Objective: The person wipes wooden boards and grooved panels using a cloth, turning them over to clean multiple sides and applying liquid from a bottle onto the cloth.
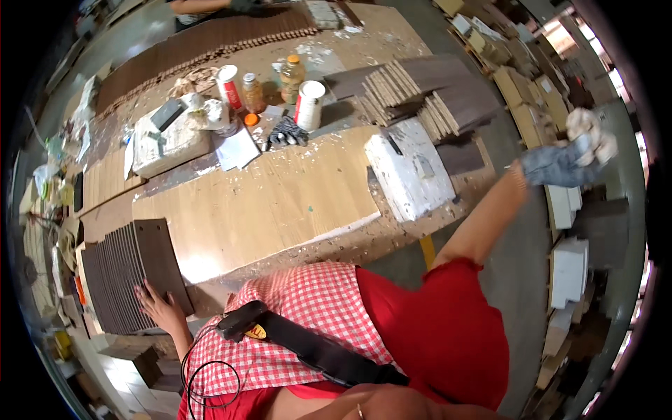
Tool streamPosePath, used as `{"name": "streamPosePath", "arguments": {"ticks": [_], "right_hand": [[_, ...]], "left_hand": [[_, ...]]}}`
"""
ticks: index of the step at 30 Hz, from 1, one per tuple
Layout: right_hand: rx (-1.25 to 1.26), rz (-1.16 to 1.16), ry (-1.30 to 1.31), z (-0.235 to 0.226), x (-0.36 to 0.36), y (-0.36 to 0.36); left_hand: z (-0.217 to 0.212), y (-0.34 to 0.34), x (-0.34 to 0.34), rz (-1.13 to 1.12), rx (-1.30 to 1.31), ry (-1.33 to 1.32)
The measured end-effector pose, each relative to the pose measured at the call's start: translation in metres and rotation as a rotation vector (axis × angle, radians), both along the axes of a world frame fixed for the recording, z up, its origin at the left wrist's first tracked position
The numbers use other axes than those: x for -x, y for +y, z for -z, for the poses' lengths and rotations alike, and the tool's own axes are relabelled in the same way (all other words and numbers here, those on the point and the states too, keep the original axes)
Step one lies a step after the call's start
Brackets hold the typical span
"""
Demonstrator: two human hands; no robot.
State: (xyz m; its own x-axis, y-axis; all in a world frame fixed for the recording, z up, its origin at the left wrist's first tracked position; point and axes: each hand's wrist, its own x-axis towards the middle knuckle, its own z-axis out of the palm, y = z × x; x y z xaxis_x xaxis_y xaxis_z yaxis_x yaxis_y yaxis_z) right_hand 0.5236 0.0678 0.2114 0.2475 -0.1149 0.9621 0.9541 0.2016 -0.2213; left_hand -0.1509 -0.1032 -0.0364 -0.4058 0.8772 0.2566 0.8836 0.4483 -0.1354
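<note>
My left hand [159, 308] lies bare, fingers spread, against the face of a row of dark brown boards [115, 276] standing on edge at the table's left end. Out past the table's right side, my right hand [560, 165] wears a grey-blue glove and is closed around a crumpled whitish rag [592, 134]. In front of me a light wood-grain panel [259, 203] lies flat on the worktable. To its right sits a white paint-flecked block [409, 168] with a small dark strip on top.
Beyond the panel stand a white tub [309, 106], another red-and-white tub [229, 87], glass jars [292, 78] and a dark glove [287, 131]. Stacked boards [455, 98] occupy the far right. A person's arm [199, 5] shows across the table. Boxes [521, 105] line the right aisle.
</note>
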Motion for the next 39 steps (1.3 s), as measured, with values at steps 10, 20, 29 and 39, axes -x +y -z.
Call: {"name": "streamPosePath", "arguments": {"ticks": [10, 20, 29, 39], "right_hand": [[0.494, -1.069, 0.569, 0.184, 0.171, 0.203], [1.148, -0.441, -0.252, 0.267, 0.237, 0.333], [1.436, -0.214, -0.221, 0.220, 0.235, 0.306], [1.382, -0.343, -0.116, 0.225, 0.226, 0.312]], "left_hand": [[-0.024, -0.004, -0.029, 0.064, 0.016, -0.195], [-0.010, 0.002, -0.007, 0.086, -0.158, -0.332], [-0.015, 0.012, -0.021, 0.162, -0.190, -0.450], [-0.021, 0.016, -0.028, 0.097, -0.176, -0.454]]}}
